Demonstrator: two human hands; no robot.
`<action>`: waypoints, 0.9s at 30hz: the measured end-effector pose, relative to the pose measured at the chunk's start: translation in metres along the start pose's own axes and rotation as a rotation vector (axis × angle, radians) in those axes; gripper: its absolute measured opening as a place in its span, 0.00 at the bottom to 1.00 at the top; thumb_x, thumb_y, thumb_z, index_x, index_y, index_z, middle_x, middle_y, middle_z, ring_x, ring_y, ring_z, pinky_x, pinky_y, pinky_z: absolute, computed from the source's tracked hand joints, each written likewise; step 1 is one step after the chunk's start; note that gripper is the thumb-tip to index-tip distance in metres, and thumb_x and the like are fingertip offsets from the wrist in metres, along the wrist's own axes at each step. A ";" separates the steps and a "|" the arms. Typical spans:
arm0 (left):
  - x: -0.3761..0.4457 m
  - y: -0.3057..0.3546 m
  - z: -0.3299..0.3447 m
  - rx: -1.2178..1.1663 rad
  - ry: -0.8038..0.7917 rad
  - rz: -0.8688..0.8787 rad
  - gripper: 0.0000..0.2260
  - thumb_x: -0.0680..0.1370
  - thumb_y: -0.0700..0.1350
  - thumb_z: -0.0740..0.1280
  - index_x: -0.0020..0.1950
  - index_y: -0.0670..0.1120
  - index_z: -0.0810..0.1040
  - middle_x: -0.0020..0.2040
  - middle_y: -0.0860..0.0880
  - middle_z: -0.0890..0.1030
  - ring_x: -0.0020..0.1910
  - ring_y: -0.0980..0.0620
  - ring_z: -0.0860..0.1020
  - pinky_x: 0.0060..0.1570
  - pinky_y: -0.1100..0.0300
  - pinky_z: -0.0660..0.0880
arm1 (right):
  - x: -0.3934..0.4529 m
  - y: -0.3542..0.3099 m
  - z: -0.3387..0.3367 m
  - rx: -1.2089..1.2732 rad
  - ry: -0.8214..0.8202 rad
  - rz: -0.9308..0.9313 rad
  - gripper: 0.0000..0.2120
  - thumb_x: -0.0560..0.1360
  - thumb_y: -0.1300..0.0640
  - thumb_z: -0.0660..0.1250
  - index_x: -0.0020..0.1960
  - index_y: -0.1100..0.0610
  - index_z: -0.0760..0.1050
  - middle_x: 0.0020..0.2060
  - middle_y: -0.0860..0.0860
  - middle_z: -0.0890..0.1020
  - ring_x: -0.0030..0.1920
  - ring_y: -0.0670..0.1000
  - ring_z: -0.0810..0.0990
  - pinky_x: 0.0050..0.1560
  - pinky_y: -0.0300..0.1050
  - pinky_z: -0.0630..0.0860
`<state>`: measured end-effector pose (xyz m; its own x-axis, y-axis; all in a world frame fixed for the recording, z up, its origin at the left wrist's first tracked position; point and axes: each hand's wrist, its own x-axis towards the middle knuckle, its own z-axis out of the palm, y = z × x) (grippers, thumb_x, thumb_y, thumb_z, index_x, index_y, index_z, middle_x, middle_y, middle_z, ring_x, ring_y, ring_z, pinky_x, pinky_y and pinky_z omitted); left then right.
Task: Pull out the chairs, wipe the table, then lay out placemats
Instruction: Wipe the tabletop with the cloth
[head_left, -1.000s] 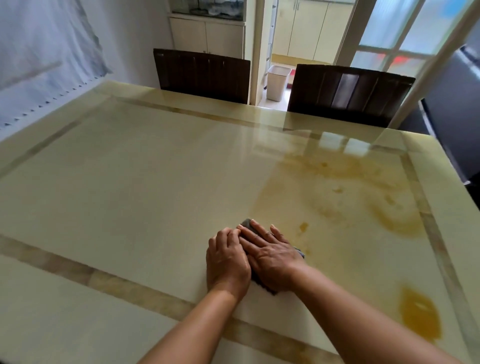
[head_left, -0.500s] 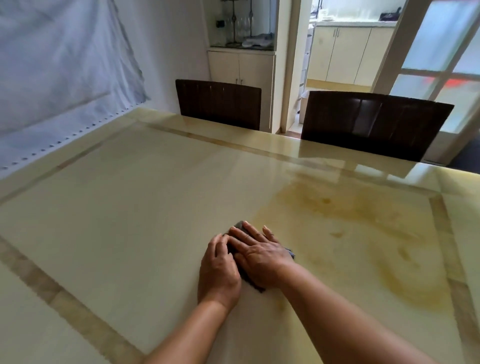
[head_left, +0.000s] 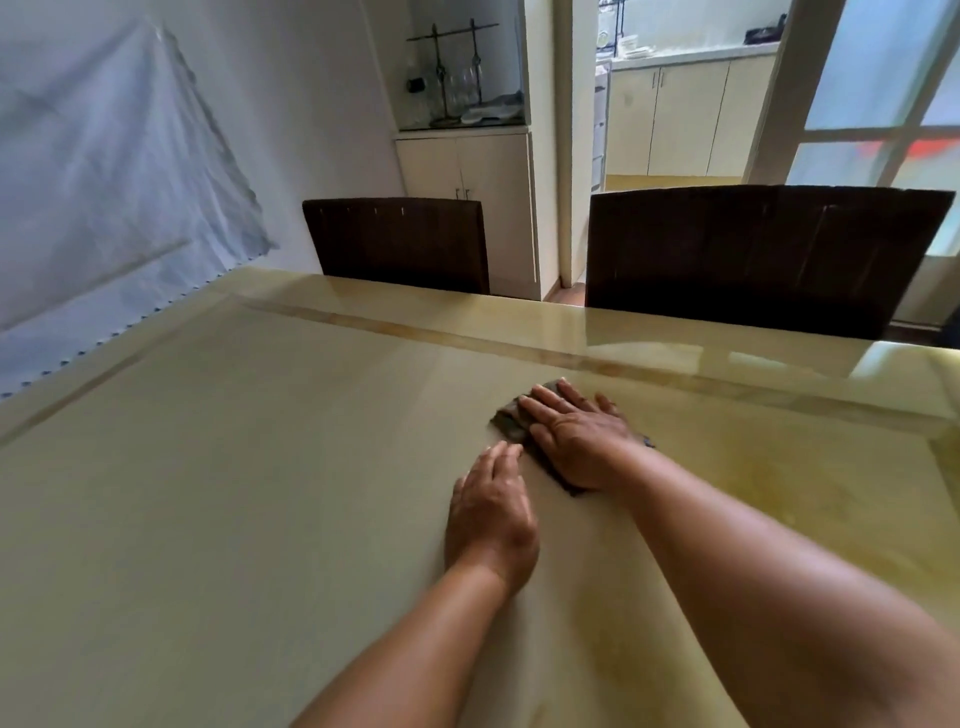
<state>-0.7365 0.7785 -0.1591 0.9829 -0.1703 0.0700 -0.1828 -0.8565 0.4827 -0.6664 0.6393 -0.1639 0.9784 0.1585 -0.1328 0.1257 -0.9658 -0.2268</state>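
Note:
A glossy cream table (head_left: 234, 467) with a tan inlaid border fills the view. My right hand (head_left: 576, 436) lies flat on a dark grey cloth (head_left: 511, 421) and presses it onto the tabletop near the far border strip. Only the cloth's left edge and its corners show around the hand. Just behind it, my left hand (head_left: 491, 514) rests flat on the bare table, with its fingertips close to the cloth's near edge. A yellowish smear (head_left: 779, 467) spreads over the table to the right of the cloth. No placemats are in view.
Two dark wooden chairs, the left chair (head_left: 400, 244) and the right chair (head_left: 753, 254), stand close against the table's far edge. A pale sheet (head_left: 104, 182) hangs on the left wall. Beyond are a cream cabinet (head_left: 467, 171) and a kitchen doorway (head_left: 675, 104).
My right hand has pushed the cloth away from me toward the far edge. My left hand has come off the cloth and trails behind it. The view has tilted upward.

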 end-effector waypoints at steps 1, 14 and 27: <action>0.007 0.006 0.001 -0.004 -0.003 0.018 0.30 0.71 0.49 0.43 0.73 0.49 0.61 0.74 0.50 0.62 0.73 0.53 0.60 0.72 0.57 0.55 | 0.005 0.006 -0.005 -0.007 0.007 0.016 0.23 0.82 0.44 0.43 0.76 0.40 0.46 0.77 0.39 0.46 0.77 0.46 0.41 0.74 0.54 0.41; 0.068 0.038 0.047 -0.066 -0.034 0.145 0.20 0.80 0.43 0.53 0.72 0.50 0.65 0.73 0.50 0.66 0.72 0.51 0.63 0.73 0.57 0.57 | 0.030 0.145 -0.029 0.021 0.148 0.416 0.25 0.81 0.45 0.42 0.77 0.46 0.49 0.78 0.45 0.48 0.77 0.53 0.43 0.73 0.60 0.42; 0.069 0.036 0.047 -0.114 -0.074 0.112 0.22 0.80 0.42 0.52 0.74 0.51 0.59 0.74 0.50 0.64 0.72 0.49 0.63 0.72 0.54 0.59 | -0.045 0.148 -0.023 -0.011 0.072 0.412 0.25 0.82 0.45 0.43 0.77 0.45 0.43 0.77 0.45 0.44 0.77 0.51 0.41 0.75 0.52 0.45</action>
<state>-0.6761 0.7131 -0.1779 0.9514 -0.3008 0.0665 -0.2835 -0.7701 0.5715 -0.6877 0.4850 -0.1695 0.9561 -0.2560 -0.1425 -0.2773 -0.9476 -0.1586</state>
